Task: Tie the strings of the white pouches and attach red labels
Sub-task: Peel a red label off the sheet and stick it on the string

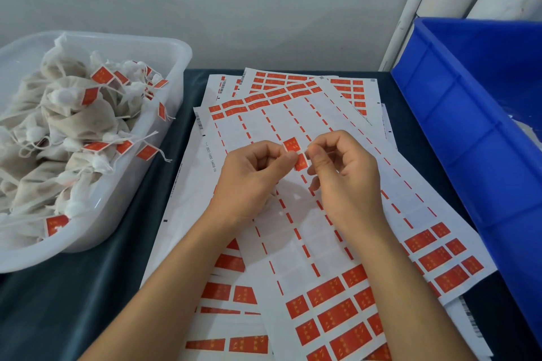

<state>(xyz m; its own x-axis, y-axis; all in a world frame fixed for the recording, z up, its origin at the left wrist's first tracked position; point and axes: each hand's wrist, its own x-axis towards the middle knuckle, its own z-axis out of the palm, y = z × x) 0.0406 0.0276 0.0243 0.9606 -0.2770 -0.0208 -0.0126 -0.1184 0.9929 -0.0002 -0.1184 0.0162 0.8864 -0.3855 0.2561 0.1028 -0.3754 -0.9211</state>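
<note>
A red label (295,153) is held above the sticker sheets, folded so that one half stands up and the other hangs down. My left hand (252,176) pinches its left edge between thumb and forefinger. My right hand (341,167) pinches its right edge the same way. A thin white string shows at my right fingertips. A small bit of white pouch peeks out under my left palm; most of it is hidden. Sheets of red labels (337,299) lie spread under both hands.
A translucent white tub (123,184) at the left holds several tied white pouches (76,114) with red labels. A large blue plastic bin (469,132) stands at the right. A dark cloth (88,296) covers the table. A grey wall rises behind.
</note>
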